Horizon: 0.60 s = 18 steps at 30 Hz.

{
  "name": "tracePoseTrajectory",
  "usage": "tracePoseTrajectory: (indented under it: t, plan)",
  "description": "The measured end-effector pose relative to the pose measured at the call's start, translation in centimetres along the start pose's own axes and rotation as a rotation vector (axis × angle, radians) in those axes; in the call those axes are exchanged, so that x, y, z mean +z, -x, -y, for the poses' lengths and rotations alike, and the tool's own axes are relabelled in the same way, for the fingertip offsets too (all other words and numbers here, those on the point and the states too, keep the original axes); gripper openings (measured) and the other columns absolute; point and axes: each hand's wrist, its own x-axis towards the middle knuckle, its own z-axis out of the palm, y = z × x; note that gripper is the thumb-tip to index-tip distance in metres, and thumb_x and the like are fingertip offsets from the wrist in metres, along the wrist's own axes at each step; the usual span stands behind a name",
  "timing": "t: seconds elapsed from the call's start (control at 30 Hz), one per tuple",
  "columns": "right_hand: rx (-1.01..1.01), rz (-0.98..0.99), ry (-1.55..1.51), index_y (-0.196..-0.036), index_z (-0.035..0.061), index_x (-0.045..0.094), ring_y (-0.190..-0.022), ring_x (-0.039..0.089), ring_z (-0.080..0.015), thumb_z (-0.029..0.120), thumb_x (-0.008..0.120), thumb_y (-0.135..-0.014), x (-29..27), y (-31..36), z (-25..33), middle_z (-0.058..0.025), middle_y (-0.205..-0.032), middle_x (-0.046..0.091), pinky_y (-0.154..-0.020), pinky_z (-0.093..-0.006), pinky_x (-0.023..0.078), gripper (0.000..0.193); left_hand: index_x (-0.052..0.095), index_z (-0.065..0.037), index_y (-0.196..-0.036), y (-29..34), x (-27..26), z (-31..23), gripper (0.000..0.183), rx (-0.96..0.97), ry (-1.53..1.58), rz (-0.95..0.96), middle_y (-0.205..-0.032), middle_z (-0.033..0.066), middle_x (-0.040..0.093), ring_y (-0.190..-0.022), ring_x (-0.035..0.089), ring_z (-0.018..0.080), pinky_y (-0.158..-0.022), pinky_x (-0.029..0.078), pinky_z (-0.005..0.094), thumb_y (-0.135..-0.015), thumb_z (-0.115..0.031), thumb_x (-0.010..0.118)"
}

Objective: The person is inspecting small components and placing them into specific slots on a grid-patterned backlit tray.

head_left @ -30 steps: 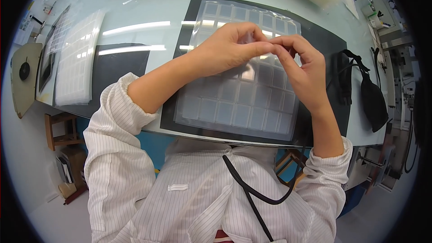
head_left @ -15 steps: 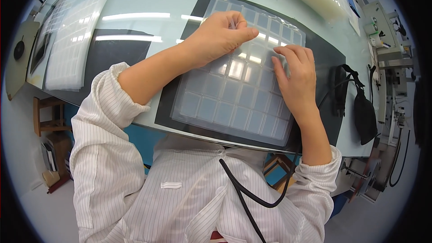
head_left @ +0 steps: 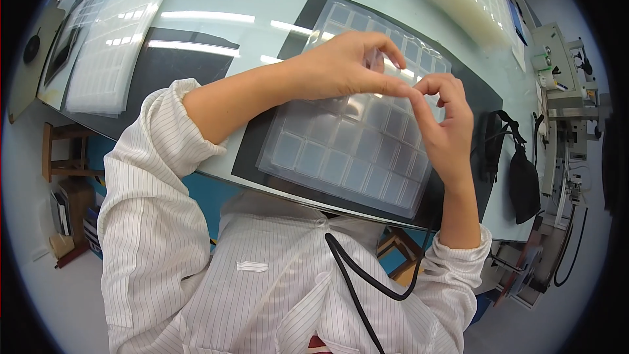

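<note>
A clear plastic sheet of rectangular pockets (head_left: 321, 162) lies tilted on a black mat (head_left: 252, 147) in front of me. My left hand (head_left: 357, 65) is above its upper middle, index finger and thumb apart. A small clear plastic piece (head_left: 375, 60) shows within its curled fingers. My right hand (head_left: 447, 121) is over the sheet's right side, its thumb and forefinger closing at the tip of my left thumb. Whatever is between those fingertips is too small to make out. Part of the sheet is hidden under both hands.
A stack of clear pocket sheets (head_left: 114, 52) stands at the left on another dark mat (head_left: 183, 69). A thicker stack (head_left: 462, 3) is at the far right. A black strapped pouch (head_left: 522, 183) lies by the right edge, and a black cable (head_left: 367, 286) hangs before me.
My left hand has moved right and its forefinger has lifted off the thumb. The right hand's fingers have come together to meet the left thumb. The whole view has shifted slightly.
</note>
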Motion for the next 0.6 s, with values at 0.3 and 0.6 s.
tracePoseTrajectory:
  t: [0.3, 0.6]
  plan:
    - [-0.082, -0.068, 0.289, -0.094, 0.0031, 0.069, -0.093, 0.058, -0.0245, 0.006, 0.071, -0.087, 3.2, -1.1, 0.5, -0.0074, -0.094, 0.065, -0.081, -0.0355, 0.046, 0.008, 0.054, -0.006, -0.09, -0.1, -1.4, 0.8, 0.028, -0.039, 0.206, -0.21, -0.079, 0.0, 0.058, -0.062, 0.049, 0.006, -0.053, 0.04, 0.0231, -0.1, -0.03, 0.061]
    - [-0.065, -0.036, 0.272, -0.091, 0.0029, 0.068, -0.096, 0.059, -0.0284, 0.004, 0.074, -0.083, 3.9, -0.6, 0.3, -0.0085, -0.096, 0.066, -0.086, -0.0377, 0.047, 0.01, 0.056, -0.003, -0.114, 0.1, -1.2, 1.8, 0.02, -0.078, 0.161, -0.331, -0.084, 0.001, 0.06, -0.062, 0.048, 0.0063, -0.055, 0.041, 0.0235, -0.1, -0.017, 0.054]
